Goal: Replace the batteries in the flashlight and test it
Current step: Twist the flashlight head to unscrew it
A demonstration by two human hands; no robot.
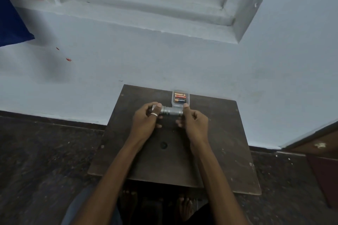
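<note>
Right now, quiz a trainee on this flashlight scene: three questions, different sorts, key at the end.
1. True or false: both hands hold the flashlight.
2. Where do the batteries lie? A) loose on the floor B) in the clear case on the table C) in the left hand
3. Fill in: a ring sits on the ___ hand.

Key: 1 true, left hand and right hand each grip an end. 2 B. 3 left.
</note>
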